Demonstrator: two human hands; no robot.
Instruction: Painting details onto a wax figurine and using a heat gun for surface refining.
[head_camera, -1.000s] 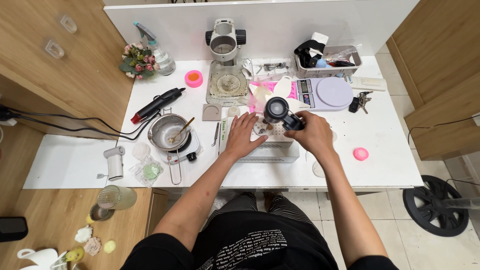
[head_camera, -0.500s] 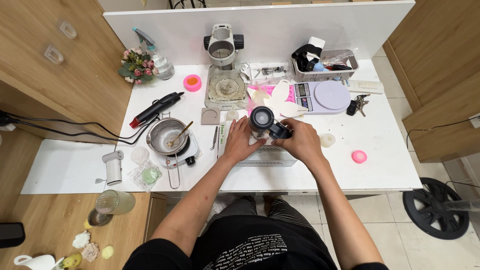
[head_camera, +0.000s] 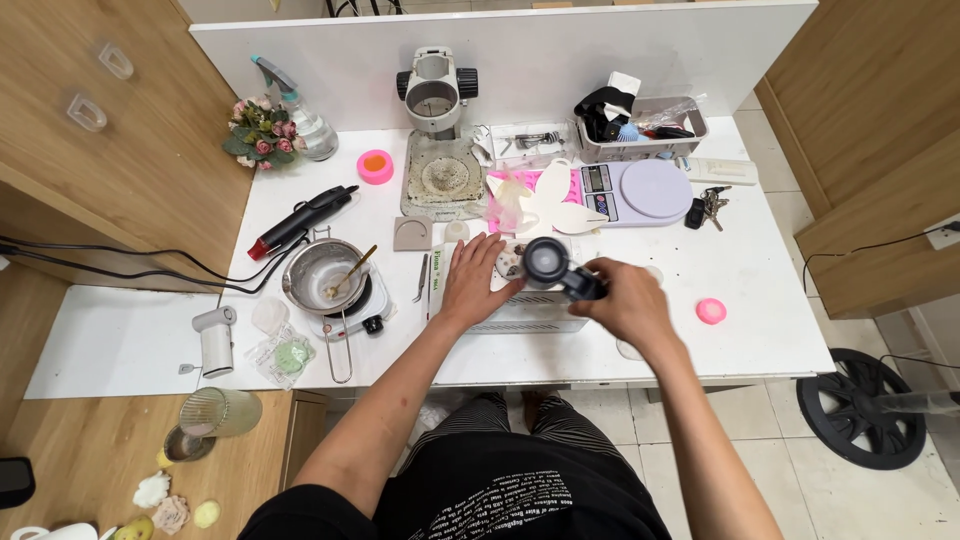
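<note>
white desk (head_camera: 760, 290): r hand (head_camera: 625, 300) grips black round tool (head_camera: 550, 264), l hand (head_camera: 478, 278) flat (fingers spread) on box (head_camera: 520, 315).

Materials and finishes, work surface (head_camera: 760, 270) seen from above.

Surface: white laminate, smooth, matt, with wood-grain panels either side. Right hand (head_camera: 630, 305) holds a black handheld tool (head_camera: 553, 265), plastic-looking, semi-gloss, round dark face; left hand (head_camera: 478, 280) lies flat on a white box (head_camera: 505, 310), smooth plastic or card, cannot tell which. Metal pot (head_camera: 320, 275): bare steel, shiny inside, on a small hotplate. Scale (head_camera: 640, 190): pale lilac plastic, glossy platter. Butterfly cut-out (head_camera: 555, 200): cream, matt, plaster-like. Stone-grey slab (head_camera: 440, 180) under the white microscope stand: rough, speckled. Pink round moulds (head_camera: 375, 165): soft, matt, silicone-like. Spray bottle (head_camera: 305, 125): clear plastic. Keys (head_camera: 712, 205): dull metal.
</note>
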